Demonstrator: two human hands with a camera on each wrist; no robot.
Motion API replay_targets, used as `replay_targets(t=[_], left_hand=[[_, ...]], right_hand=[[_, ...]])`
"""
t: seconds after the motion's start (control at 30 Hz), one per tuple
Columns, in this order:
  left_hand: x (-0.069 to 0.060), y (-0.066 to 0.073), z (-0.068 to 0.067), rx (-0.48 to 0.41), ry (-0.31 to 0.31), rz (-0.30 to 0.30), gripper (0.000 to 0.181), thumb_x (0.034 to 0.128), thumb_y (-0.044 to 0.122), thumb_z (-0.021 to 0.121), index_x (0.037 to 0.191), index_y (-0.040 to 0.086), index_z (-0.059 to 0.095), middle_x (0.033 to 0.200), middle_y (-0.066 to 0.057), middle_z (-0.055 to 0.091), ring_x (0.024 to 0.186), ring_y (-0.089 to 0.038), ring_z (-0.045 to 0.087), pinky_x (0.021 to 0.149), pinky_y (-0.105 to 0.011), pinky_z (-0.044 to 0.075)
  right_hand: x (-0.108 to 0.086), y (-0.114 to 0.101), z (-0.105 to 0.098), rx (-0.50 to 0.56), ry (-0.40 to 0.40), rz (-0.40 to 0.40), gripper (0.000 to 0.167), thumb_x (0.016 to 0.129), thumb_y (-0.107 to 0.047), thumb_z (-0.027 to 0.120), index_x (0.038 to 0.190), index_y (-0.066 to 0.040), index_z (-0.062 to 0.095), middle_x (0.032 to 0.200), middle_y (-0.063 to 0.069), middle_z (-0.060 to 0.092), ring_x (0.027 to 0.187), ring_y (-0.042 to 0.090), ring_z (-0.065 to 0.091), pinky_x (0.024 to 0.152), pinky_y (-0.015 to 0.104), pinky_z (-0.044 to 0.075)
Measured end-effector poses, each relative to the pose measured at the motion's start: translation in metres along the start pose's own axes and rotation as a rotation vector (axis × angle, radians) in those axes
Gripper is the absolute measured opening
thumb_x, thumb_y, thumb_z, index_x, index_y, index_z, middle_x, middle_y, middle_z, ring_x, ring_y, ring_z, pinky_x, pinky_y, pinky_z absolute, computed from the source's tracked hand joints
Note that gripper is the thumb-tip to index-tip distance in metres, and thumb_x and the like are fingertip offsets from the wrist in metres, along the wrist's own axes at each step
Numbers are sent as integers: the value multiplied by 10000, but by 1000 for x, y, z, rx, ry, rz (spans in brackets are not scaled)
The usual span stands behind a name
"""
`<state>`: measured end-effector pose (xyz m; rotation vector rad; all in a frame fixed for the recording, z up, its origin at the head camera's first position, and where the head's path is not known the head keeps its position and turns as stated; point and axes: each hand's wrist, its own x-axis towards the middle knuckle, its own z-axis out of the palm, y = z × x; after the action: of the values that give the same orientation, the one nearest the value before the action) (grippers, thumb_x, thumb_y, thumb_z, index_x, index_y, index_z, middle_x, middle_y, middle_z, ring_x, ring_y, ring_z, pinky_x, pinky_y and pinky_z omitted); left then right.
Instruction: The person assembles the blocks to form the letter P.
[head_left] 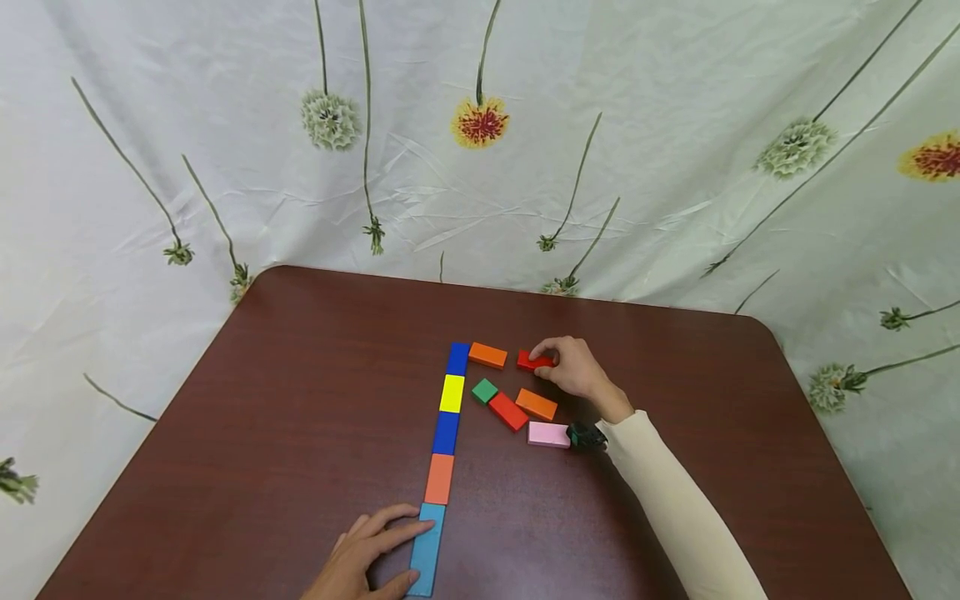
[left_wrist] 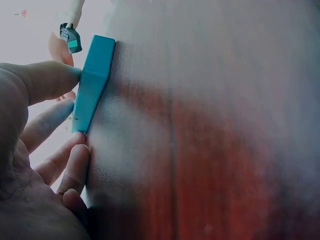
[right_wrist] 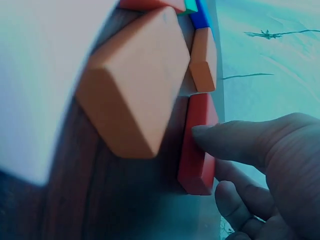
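On the table (head_left: 337, 358), red block (right_wrist: 192, 165) between pinching fingertips of right hand (head_left: 576, 368), cyan block (head_left: 427, 548) against splayed left hand (head_left: 363, 550)

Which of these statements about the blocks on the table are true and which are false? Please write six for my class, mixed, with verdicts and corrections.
1. The left hand touches the light blue block. True.
2. The right hand pinches a pink block. False: it pinches a red block.
3. The yellow block lies between two blue blocks. True.
4. The green block is part of the long straight row. False: it lies apart, on the right side of the row.
5. The long row is made of five blocks. True.
6. The table is white. False: it is dark reddish brown.
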<state>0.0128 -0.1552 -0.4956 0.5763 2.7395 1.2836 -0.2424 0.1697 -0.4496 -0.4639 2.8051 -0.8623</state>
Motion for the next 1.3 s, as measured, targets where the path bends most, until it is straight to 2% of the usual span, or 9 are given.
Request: replay_targets(t=[0.1,0.57,0.97,1.3], left_hand=[[0,0,0,2,4,-2,447,889,361,749,1320,399,637,1308,90,582,956,14,418,668,-276,275],[0,1,0,8,12,3,447,891,354,749,1323,389,638,1311,80,583,959,12,415,666,-280,268],[0,-1,0,13,16,31,459,890,330,755,1329,380,634,1308,84,580,982,3,421,669,-283,290],[0,0,-1,15,16,31,461,891,327,754,1332,380,632,1311,86,579,989,-2,427,677,-291,299]], right_hand=[[-1,1,2,-1,6,-5,177,875,-136,772,1049,-112,751,794,53,606,650,188,479,585,270,397],[0,-3,7,20,-16,-27,214,875,-196,788,1062,-120,718,1007,61,667,644,166,476,617,279,415],[1,-7,9,18,-23,-41,212,873,-192,789,1057,-120,711,1025,58,678,655,163,473,630,281,414],[1,-10,9,28,-28,-60,210,871,-203,792,1040,-113,706,1047,63,692,647,155,470,626,277,412]])
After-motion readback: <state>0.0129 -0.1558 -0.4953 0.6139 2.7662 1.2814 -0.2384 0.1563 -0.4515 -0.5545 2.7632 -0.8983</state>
